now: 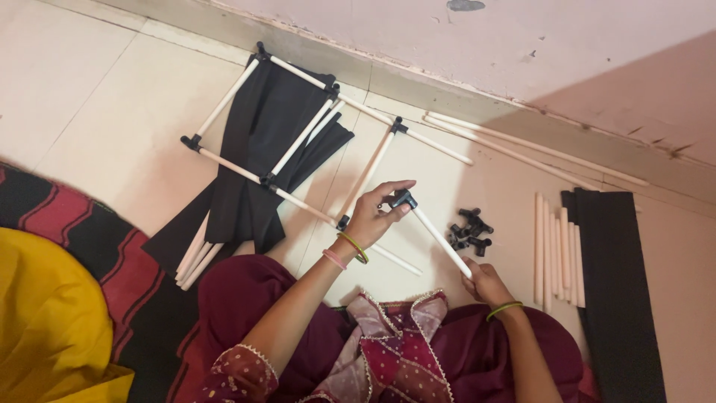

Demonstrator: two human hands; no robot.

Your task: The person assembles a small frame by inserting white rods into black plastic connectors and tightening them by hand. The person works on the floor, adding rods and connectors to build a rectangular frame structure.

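Left hand [374,211]: fingers pinched on black connector [403,198] capping a white tube [441,240], held above the floor tiles [112,112]. Right hand [483,283]: closed around the tube's lower end. Nearby: pile of black connectors [468,231], row of white tubes [556,250], tube frame [298,142] with black fabric [261,149].

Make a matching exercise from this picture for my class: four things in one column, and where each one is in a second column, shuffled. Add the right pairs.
Things
1. black connector
2. pile of black connectors
3. row of loose white tubes
4. yellow cloth

Places
A. lying on the floor beside a long black fabric strip
B. at the bottom left edge of the view
C. on the end of a white tube, in the grip of the left hand
D. on the floor just beyond the right hand

Pairs: 1-C, 2-D, 3-A, 4-B
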